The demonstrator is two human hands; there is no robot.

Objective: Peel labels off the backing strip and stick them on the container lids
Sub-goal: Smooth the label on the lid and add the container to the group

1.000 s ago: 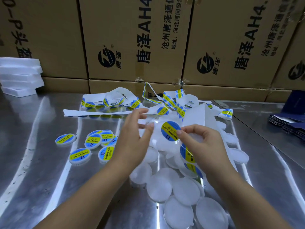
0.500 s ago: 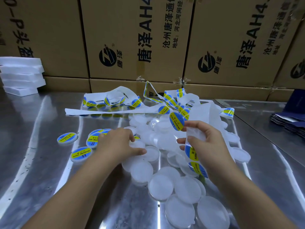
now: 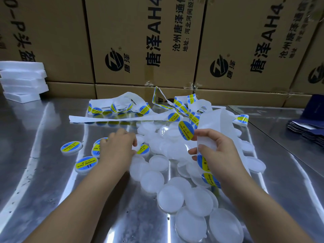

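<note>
My right hand (image 3: 219, 155) grips the white backing strip (image 3: 210, 127), which hangs down past my wrist with more blue-and-yellow labels on it. One round label (image 3: 186, 130) stands half peeled off the strip at my fingertips. My left hand (image 3: 119, 148) is low over the table, its thumb and fingers at the edge of a labelled lid (image 3: 142, 149). Beside it to the left lie other labelled lids (image 3: 85, 163). A heap of plain white lids (image 3: 152, 181) spreads between and below my hands.
Used and unused strip (image 3: 122, 106) lies tangled at the back of the steel table (image 3: 43, 172). Cardboard boxes (image 3: 140, 41) wall off the rear. White foam slabs (image 3: 22, 81) are stacked far left, and dark blue folded items (image 3: 306, 128) lie at the right.
My left hand left the raised lid and label, dropped down-left and brought a labelled lid to the labelled group. My right hand kept the strip, with a fresh label showing at its fingertips.
</note>
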